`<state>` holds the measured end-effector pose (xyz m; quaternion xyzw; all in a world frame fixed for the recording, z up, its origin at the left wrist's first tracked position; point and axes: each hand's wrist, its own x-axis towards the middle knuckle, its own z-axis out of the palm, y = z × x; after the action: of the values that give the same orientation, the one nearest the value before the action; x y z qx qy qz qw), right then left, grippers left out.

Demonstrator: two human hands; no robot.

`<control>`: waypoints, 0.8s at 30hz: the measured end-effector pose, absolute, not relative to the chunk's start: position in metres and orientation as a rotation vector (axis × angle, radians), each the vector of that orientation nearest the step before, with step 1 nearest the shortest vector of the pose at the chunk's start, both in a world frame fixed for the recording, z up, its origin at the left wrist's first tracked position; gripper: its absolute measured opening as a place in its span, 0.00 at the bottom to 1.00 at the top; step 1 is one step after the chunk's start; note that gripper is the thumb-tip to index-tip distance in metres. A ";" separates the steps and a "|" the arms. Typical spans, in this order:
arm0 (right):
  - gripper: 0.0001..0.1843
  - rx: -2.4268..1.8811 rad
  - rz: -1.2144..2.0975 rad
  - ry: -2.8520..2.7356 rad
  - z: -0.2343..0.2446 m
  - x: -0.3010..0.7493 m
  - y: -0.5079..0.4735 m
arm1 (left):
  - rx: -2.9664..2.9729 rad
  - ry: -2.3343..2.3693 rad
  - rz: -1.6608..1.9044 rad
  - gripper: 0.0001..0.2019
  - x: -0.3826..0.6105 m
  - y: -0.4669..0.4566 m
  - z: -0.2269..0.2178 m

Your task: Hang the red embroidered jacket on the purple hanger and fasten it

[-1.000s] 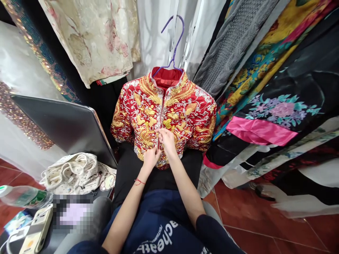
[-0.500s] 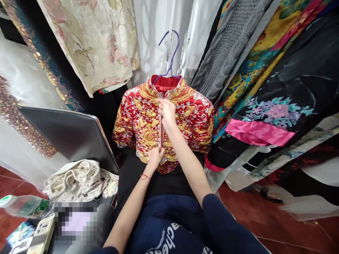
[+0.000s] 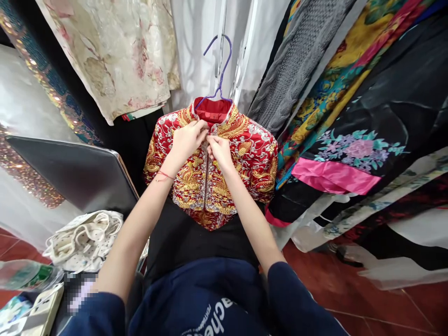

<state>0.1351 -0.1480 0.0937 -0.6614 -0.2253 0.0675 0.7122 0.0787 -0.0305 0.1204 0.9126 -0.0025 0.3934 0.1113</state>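
A red jacket with gold and silver embroidery hangs on a purple hanger in front of me, its lower part by my lap. Its front zipper runs straight down the middle and looks closed below my hands. My left hand pinches the jacket's front edge just under the stand-up collar. Close beside it, my right hand is closed at the top of the zipper. What exactly lies between the fingertips is too small to make out.
At left are an open laptop, a bunched spotted cloth bag, a plastic bottle and a power strip. Hanging clothes flank the jacket, among them a grey knit and a black garment with flowers.
My left hand has moved up from the jacket's hem to the collar, beside my right hand. My right hand stays near the zipper top. The view has shifted slightly.
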 end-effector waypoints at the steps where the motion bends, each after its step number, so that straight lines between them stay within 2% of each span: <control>1: 0.14 -1.490 0.122 -0.517 0.093 0.136 -0.148 | 2.730 -0.003 1.139 0.11 0.081 -0.029 0.125; 5: 0.25 -1.585 0.036 -0.608 0.089 0.144 -0.156 | 2.707 -0.004 1.178 0.11 0.080 -0.027 0.125; 8: 0.30 -1.708 -0.108 -0.618 0.088 0.149 -0.162 | 2.664 -0.036 1.228 0.11 0.077 -0.028 0.120; 12: 0.29 -1.951 -0.437 -0.606 0.089 0.151 -0.167 | 2.650 -0.025 1.285 0.11 0.080 -0.030 0.119; 15: 0.23 -2.078 -0.672 -0.850 0.094 0.150 -0.177 | 2.556 -0.025 1.316 0.11 0.083 -0.026 0.122; 17: 0.19 -2.095 -0.817 -0.989 0.099 0.152 -0.191 | 2.496 -0.010 1.373 0.18 0.084 -0.017 0.126; 19: 0.19 -2.130 -0.993 -0.961 0.107 0.158 -0.207 | 2.472 0.031 1.451 0.30 0.087 -0.004 0.131; 21: 0.24 -2.201 -1.144 -0.848 0.116 0.170 -0.224 | 2.496 0.053 1.465 0.35 0.091 0.013 0.135; 24: 0.34 -2.318 -1.178 -0.769 0.128 0.195 -0.238 | 2.608 0.028 1.252 0.29 0.102 0.038 0.138</control>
<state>0.1952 -0.2382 0.1280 -0.8353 -0.2769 -0.4244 0.2133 0.1019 0.0378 0.1375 0.8945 0.0097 0.4295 0.1236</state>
